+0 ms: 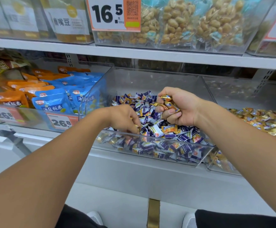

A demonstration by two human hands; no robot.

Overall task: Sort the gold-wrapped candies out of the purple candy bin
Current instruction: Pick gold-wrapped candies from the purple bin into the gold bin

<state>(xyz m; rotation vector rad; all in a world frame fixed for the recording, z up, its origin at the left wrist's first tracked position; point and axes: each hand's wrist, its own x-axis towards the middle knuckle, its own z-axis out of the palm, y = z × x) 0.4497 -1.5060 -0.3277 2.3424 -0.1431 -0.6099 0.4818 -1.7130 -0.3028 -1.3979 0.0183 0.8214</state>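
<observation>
So both our arms are stretched forward into the clear purple candy bin [150,143] on the shelf. Our right hand [178,106] is raised over the pile, palm turned toward us, grip clenched around a small bunch of gold-wrapped candies [167,102]. Our left hand [125,120] dips down near the bin's front wall, knuckles up, fingertips pinching one gold candy [138,128] among the purple ones. There's a bin of gold candies [262,122] just to the right.
</observation>
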